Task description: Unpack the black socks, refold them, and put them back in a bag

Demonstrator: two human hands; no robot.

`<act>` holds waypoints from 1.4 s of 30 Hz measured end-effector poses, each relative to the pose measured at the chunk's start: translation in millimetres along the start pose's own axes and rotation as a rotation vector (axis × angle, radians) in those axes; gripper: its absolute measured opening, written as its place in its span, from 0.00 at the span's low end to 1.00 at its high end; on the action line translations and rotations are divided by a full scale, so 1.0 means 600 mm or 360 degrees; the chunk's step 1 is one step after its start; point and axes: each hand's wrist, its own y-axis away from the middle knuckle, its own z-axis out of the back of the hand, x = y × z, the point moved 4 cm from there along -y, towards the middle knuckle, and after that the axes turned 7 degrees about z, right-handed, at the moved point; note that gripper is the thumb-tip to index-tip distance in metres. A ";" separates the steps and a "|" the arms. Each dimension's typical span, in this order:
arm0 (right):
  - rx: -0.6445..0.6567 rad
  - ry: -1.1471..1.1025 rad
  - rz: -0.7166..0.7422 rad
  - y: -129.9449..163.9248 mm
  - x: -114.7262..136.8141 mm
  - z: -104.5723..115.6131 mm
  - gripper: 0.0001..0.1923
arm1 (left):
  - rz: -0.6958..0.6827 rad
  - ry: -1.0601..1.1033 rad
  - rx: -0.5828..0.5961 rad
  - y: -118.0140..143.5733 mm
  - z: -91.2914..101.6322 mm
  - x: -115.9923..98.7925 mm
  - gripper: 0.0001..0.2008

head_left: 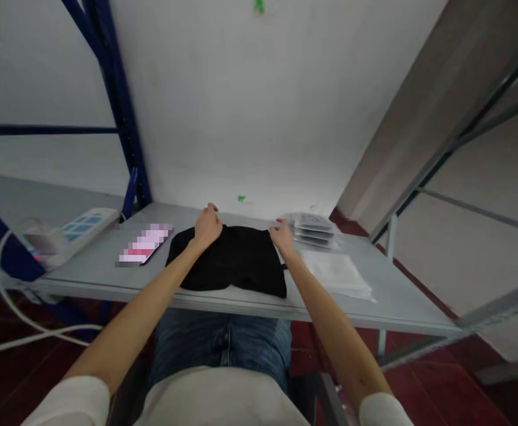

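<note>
Black garment (235, 260) lies flat on the grey table (387, 296), between both hands. Left hand (207, 227) presses its far-left corner, right hand (282, 235) its far-right corner, hands apart, fingers resting rather than gripping.

A pixelated flat object (144, 244) hides its surface, and both sleeves are cut off by the bottom edge.
</note>
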 end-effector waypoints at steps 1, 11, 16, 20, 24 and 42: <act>0.0003 0.0027 -0.0001 0.009 0.006 -0.007 0.24 | -0.0066 -0.0048 -0.0076 0.014 -0.002 -0.005 0.19; 0.0382 0.0497 0.0467 0.154 0.065 -0.087 0.30 | -0.0311 -0.0485 0.0043 0.128 -0.045 0.032 0.21; 0.0533 0.0665 0.0527 0.184 0.059 -0.074 0.43 | -0.0162 -0.0474 0.0212 0.137 -0.061 0.068 0.28; 0.0713 0.0689 0.0564 0.197 0.059 -0.053 0.52 | -0.0193 -0.0439 0.0289 0.140 -0.063 0.079 0.31; 0.0779 0.0713 0.0591 0.208 0.059 -0.038 0.56 | -0.0232 -0.0435 0.0355 0.138 -0.060 0.086 0.33; 0.0833 0.0731 0.0645 0.211 0.050 -0.034 0.56 | -0.0465 -0.0201 0.0217 0.087 -0.038 0.098 0.29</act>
